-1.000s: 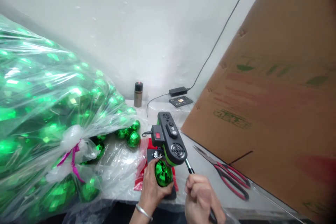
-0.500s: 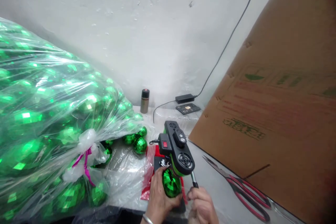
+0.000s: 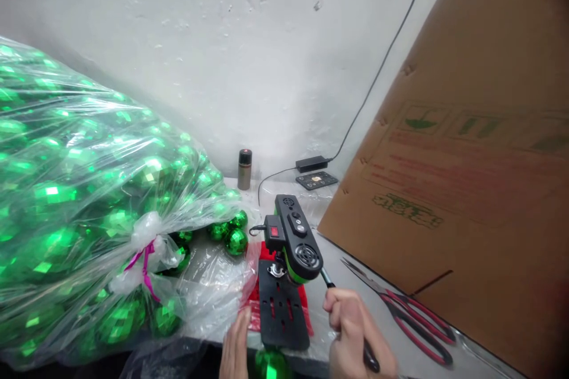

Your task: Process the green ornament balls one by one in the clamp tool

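While the right hand (image 3: 355,331) grips the press lever (image 3: 344,314), the left hand (image 3: 235,346), fingers flat, holds nothing. One green faceted ball (image 3: 271,365) sits below the tabletop (image 3: 331,260) edge, off the empty press plate (image 3: 282,314). The tied bag of balls (image 3: 80,207) looks largely unworked.

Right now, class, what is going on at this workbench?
A person sits at a small press machine on a table. The right hand grips the machine's lever handle. The left hand is at the near table edge, next to a green faceted ball that sits low, off the machine's black base plate. A big clear bag of green balls lies to the left, and red-handled scissors lie to the right by a cardboard sheet.
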Motion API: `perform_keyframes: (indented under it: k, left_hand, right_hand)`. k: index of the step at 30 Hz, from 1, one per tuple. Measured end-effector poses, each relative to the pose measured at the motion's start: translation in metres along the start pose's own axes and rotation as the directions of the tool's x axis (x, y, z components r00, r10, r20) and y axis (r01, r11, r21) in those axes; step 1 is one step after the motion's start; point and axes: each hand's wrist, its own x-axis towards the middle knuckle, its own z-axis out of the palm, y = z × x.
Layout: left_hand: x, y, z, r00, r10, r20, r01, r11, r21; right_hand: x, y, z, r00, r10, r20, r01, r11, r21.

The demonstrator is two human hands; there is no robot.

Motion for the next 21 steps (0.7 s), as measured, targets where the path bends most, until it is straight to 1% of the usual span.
perform_keyframes:
  k: [1, 2, 3, 4, 5, 6, 7, 8, 9, 11, 13, 16, 17, 18, 19, 20, 21]
  left_hand:
    - [0.024, 0.003, -0.008, 0.999, 0.042, -0.002, -0.042, 0.999, -0.018]
    - [0.055, 0.008, -0.014, 0.999, 0.050, -0.007, -0.050, 0.998, -0.023]
    - [0.089, 0.012, -0.018, 1.000, 0.004, -0.002, -0.004, 1.000, -0.003]
    - [0.124, 0.016, -0.019, 0.997, -0.067, 0.046, 0.066, 0.998, 0.018]
    - [0.157, 0.019, -0.018, 0.984, -0.133, 0.119, 0.130, 0.991, 0.030]
    - [0.186, 0.020, -0.015, 0.975, -0.160, 0.154, 0.157, 0.987, 0.030]
    - [0.209, 0.021, -0.011, 0.968, -0.181, 0.172, 0.179, 0.983, 0.029]
    - [0.226, 0.020, -0.005, 0.961, -0.202, 0.190, 0.201, 0.979, 0.025]
    - [0.236, 0.019, 0.000, 0.956, -0.218, 0.197, 0.220, 0.975, 0.016]
    - [0.243, 0.015, 0.007, 0.945, -0.263, 0.195, 0.270, 0.963, -0.007]
    - [0.236, 0.012, 0.005, 0.933, -0.320, 0.163, 0.330, 0.943, -0.044]
    - [0.212, 0.016, -0.011, 0.907, -0.412, 0.086, 0.420, 0.900, -0.118]
    - [0.200, 0.021, -0.018, 0.896, -0.439, 0.068, 0.444, 0.882, -0.159]
    - [0.188, 0.028, -0.024, 0.878, -0.474, 0.058, 0.474, 0.848, -0.238]
    - [0.174, 0.036, -0.029, 0.854, -0.517, 0.064, 0.505, 0.791, -0.347]
    - [0.159, 0.045, -0.031, 0.813, -0.575, 0.089, 0.537, 0.683, -0.495]
    - [0.144, 0.054, -0.032, 0.765, -0.629, 0.136, 0.560, 0.546, -0.623]
  right_hand:
    - [-0.003, 0.001, -0.001, 1.000, -0.008, 0.000, 0.008, 1.000, 0.002]
    - [-0.004, 0.002, -0.002, 1.000, -0.011, 0.003, 0.011, 1.000, 0.006]
    - [-0.005, 0.002, -0.003, 1.000, -0.015, 0.007, 0.015, 1.000, 0.009]
    - [-0.006, 0.002, -0.004, 1.000, -0.012, 0.016, 0.012, 1.000, 0.006]
    - [-0.005, 0.002, -0.004, 0.999, -0.005, 0.033, 0.005, 1.000, -0.003]
    - [-0.005, 0.001, -0.005, 0.999, -0.003, 0.046, 0.004, 1.000, -0.013]
    - [-0.004, 0.001, -0.006, 0.998, -0.013, 0.058, 0.014, 1.000, -0.019]
    - [-0.004, 0.001, -0.007, 0.997, -0.024, 0.071, 0.025, 0.999, -0.024]
    - [-0.003, 0.001, -0.008, 0.996, -0.038, 0.081, 0.040, 0.999, -0.027]
    - [-0.002, 0.001, -0.009, 0.994, -0.059, 0.091, 0.062, 0.998, -0.025]
    - [0.000, 0.000, -0.008, 0.994, -0.048, 0.098, 0.051, 0.998, -0.023]
    - [0.006, -0.004, -0.006, 0.995, -0.024, 0.094, 0.024, 1.000, 0.001]
    - [0.008, -0.006, -0.005, 0.995, -0.014, 0.094, 0.014, 1.000, 0.006]
    - [0.011, -0.008, -0.004, 0.995, -0.008, 0.096, 0.007, 1.000, 0.010]
    - [0.013, -0.009, -0.003, 0.995, 0.001, 0.098, -0.002, 1.000, 0.008]
    - [0.015, -0.011, -0.002, 0.994, 0.014, 0.104, -0.015, 1.000, 0.000]
    - [0.017, -0.012, -0.002, 0.994, 0.027, 0.109, -0.026, 1.000, -0.011]
